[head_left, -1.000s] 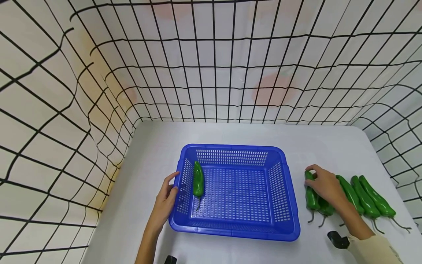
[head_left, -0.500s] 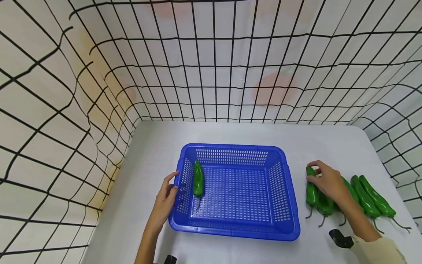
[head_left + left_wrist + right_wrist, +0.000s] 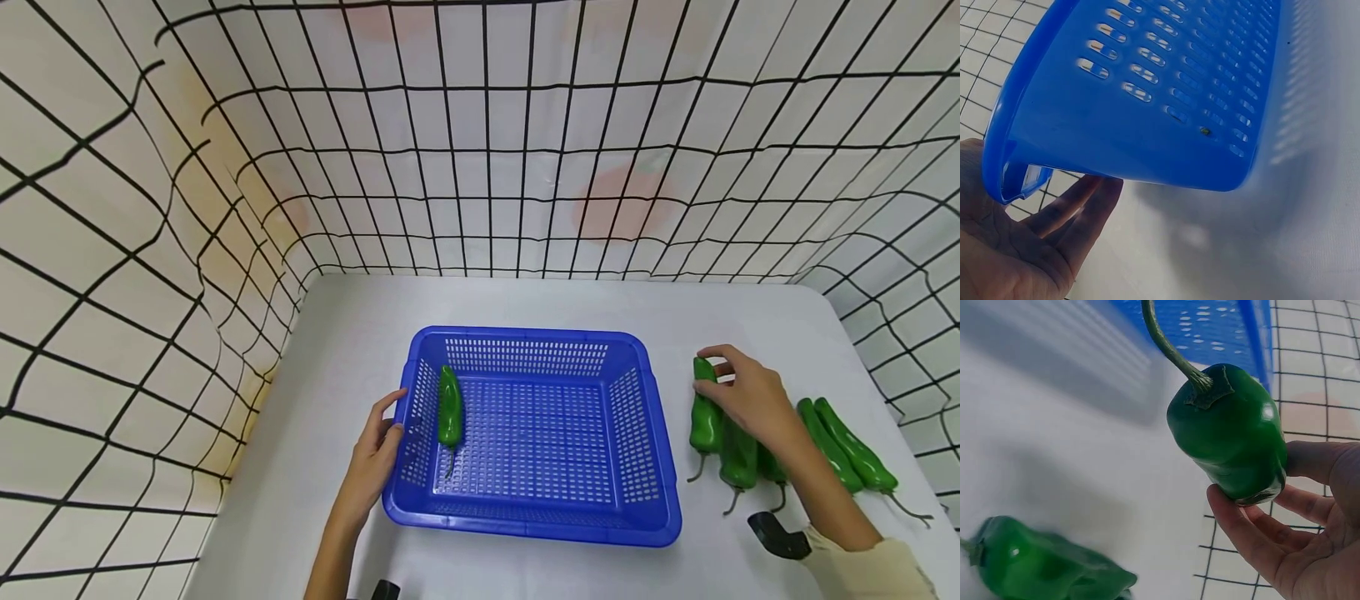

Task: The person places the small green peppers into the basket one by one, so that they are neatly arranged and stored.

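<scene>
My right hand (image 3: 753, 400) had just drawn one green pepper (image 3: 706, 423) up and forward; half a second earlier it lay lower, snug against its neighbours, and now it slanted above the white table (image 3: 570, 304), parted from the row. I had it clamped at its tapered end, thumb on one side and fingers on the other, with the stem end hanging down toward my body. From the right wrist camera it seemed clear of the surface. What that meant for the work, as I judged it, was that this pepper was picked but not yet placed: it was just outside the blue basket (image 3: 525, 334), which stood to the left of my right grip without touching it. My left hand (image 3: 375, 450) had not shifted; it held the rim on the basket's left side, fingers reaching under the edge against the outer wall. The basket, a shallow rectangular one with slotted walls and base, sat flat between my two grips. In it, close beside the wall my left hand held, lay a single pepper (image 3: 450, 408), tip pointing away from me and stem toward me. Below my right grip lay more loose peppers (image 3: 738, 462), side by side, and two others (image 3: 828, 446) rested beyond my forearm to the right; the arm may have hidden another.
</scene>
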The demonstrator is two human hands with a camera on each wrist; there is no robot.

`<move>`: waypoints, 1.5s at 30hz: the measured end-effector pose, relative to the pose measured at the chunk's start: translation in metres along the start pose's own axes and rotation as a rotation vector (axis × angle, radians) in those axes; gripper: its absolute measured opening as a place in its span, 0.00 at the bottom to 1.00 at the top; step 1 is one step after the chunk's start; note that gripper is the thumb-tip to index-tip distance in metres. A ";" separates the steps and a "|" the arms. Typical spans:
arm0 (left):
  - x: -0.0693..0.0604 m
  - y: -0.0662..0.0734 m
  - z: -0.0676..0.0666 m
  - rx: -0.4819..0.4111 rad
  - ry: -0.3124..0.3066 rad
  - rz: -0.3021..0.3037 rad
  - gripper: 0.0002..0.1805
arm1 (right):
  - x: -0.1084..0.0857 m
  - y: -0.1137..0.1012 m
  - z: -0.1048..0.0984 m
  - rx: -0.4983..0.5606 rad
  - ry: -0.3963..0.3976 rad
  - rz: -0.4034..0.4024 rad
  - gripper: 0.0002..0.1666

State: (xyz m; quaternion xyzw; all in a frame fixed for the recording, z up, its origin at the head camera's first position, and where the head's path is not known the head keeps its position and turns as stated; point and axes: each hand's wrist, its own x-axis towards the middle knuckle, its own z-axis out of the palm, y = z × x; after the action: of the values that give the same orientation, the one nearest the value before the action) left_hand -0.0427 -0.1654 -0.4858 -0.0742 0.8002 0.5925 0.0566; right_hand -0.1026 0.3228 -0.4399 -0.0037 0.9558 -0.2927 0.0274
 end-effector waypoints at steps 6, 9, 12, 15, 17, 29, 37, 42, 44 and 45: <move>0.000 -0.001 -0.001 -0.001 -0.005 -0.008 0.27 | 0.001 -0.015 -0.003 0.022 0.011 -0.002 0.30; 0.001 -0.002 -0.001 -0.005 -0.006 -0.010 0.27 | 0.002 -0.021 -0.004 0.034 0.018 -0.010 0.30; 0.001 -0.002 -0.001 -0.010 -0.010 -0.012 0.27 | 0.003 -0.026 -0.004 0.046 0.029 -0.025 0.29; 0.001 -0.002 -0.001 -0.014 -0.013 -0.011 0.27 | 0.004 -0.032 -0.004 0.052 0.034 -0.034 0.29; 0.001 -0.002 -0.001 -0.013 -0.013 -0.012 0.27 | 0.005 -0.035 -0.004 0.056 0.034 -0.035 0.29; 0.001 0.002 -0.003 -0.023 -0.019 0.020 0.26 | 0.013 -0.051 0.004 0.126 0.043 -0.049 0.29; 0.000 0.004 -0.003 -0.025 -0.018 0.017 0.26 | 0.021 -0.068 0.014 0.189 0.008 -0.049 0.30; 0.000 0.004 -0.002 -0.031 -0.019 0.021 0.27 | 0.026 -0.079 0.024 0.208 -0.009 -0.054 0.29; 0.000 0.004 -0.002 -0.031 -0.019 0.022 0.27 | 0.028 -0.081 0.029 0.207 -0.011 -0.058 0.28; 0.000 0.004 -0.003 -0.032 -0.018 0.020 0.27 | 0.029 -0.082 0.031 0.208 -0.013 -0.060 0.28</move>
State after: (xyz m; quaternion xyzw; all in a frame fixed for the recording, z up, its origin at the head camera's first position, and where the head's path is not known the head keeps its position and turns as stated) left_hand -0.0435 -0.1668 -0.4816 -0.0618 0.7907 0.6064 0.0567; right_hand -0.1303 0.2366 -0.4207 -0.0313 0.9195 -0.3910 0.0253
